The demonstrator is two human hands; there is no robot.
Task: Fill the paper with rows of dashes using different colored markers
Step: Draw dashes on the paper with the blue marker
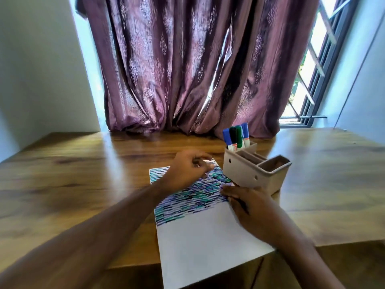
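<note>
Paper (208, 243): white sheet, lay flat beside the holder (250, 174); far half dashed blue, green, black. Markers (236, 136): 4, capped, stood upright in holder's rear compartment.

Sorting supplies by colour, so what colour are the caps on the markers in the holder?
Blue, black and green caps on the markers, seen in the head view.

The white paper (200, 243) is striped with blue, green and black dashes. Beside it, blue-, green- and black-capped markers (236, 136) are kept in a beige holder (248, 172).
</note>
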